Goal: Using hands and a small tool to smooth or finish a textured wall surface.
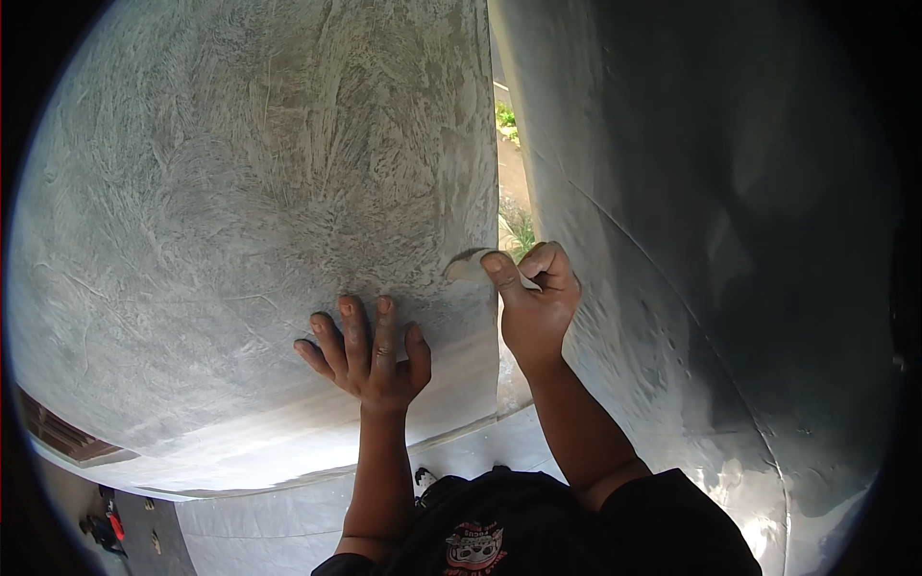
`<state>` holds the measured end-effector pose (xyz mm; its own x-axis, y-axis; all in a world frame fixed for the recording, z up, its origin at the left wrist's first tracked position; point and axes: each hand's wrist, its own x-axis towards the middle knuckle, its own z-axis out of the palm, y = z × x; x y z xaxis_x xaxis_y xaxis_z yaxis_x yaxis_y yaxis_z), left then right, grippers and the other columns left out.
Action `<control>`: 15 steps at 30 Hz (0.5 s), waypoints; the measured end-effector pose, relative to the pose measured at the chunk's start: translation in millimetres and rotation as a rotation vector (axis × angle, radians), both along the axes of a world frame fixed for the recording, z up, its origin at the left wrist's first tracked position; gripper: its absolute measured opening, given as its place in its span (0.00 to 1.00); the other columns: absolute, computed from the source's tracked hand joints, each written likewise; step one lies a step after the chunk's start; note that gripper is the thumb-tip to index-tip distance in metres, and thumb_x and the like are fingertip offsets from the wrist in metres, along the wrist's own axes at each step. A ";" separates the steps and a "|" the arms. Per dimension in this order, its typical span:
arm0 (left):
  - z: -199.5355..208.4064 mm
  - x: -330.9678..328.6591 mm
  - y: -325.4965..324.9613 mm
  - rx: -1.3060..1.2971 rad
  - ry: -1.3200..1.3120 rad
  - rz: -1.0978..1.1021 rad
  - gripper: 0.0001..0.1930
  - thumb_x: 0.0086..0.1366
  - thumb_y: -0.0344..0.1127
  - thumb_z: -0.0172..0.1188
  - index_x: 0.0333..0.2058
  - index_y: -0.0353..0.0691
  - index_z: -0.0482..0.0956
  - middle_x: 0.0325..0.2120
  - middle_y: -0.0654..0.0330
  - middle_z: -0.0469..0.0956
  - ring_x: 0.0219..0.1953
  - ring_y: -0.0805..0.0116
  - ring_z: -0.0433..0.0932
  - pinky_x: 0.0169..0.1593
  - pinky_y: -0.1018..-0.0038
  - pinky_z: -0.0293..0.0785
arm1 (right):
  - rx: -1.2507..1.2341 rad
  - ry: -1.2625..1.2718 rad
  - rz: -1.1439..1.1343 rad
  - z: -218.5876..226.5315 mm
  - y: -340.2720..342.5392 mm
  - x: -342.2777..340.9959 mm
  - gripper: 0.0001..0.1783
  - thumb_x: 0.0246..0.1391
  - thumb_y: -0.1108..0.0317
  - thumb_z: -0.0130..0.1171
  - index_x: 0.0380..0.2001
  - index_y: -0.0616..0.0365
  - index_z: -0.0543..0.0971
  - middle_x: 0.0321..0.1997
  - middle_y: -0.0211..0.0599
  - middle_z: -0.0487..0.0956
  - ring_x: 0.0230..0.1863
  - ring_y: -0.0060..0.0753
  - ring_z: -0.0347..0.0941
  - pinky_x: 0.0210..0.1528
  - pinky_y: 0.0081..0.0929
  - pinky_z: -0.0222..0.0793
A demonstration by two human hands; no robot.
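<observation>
- Black shirt (538, 514): the person's own shirt carries a printed emblem (475, 550) on its front, at the lower edge of the view.
- Emblem: a whitish drawing with small reddish lettering (477, 531) set close around it, both above and below the drawing as seen here.
- Lettering: short lines, small and partly blurred, upside down from this viewpoint; the lower line lies close to the bottom edge of the view, and its letters are hard to make out.
</observation>
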<state>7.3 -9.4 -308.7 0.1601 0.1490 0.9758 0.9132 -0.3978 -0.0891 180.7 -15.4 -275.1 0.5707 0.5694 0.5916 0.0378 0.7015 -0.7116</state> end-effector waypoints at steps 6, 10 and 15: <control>3.4 1.3 -0.4 0.012 -0.006 -0.002 0.22 0.62 0.47 0.53 0.52 0.46 0.77 0.62 0.50 0.64 0.69 0.44 0.50 0.68 0.45 0.31 | 0.008 -0.021 -0.028 -9.5 0.1 -1.6 0.22 0.47 0.73 0.72 0.21 0.53 0.63 0.20 0.19 0.61 0.24 0.12 0.53 0.28 0.12 0.57; 1.9 1.5 1.2 0.017 0.024 -0.005 0.23 0.63 0.46 0.53 0.53 0.42 0.77 0.62 0.48 0.63 0.69 0.43 0.50 0.68 0.46 0.31 | -0.075 -0.015 -0.017 -42.2 -2.8 -3.8 0.23 0.46 0.74 0.72 0.21 0.52 0.63 0.19 0.18 0.60 0.24 0.11 0.54 0.27 0.12 0.56; 1.3 -3.2 -0.9 -0.008 -0.027 0.000 0.21 0.60 0.46 0.54 0.52 0.49 0.78 0.63 0.53 0.64 0.69 0.46 0.50 0.69 0.45 0.30 | -0.027 0.042 0.061 29.3 -3.2 -6.0 0.22 0.48 0.71 0.71 0.22 0.52 0.62 0.23 0.19 0.61 0.26 0.13 0.54 0.32 0.12 0.56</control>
<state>4.1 -10.3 -307.3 0.1334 0.1567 0.9786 0.9152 -0.3984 -0.0609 174.7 -18.6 -245.7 0.5585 0.6197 0.5514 -0.0352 0.6819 -0.7306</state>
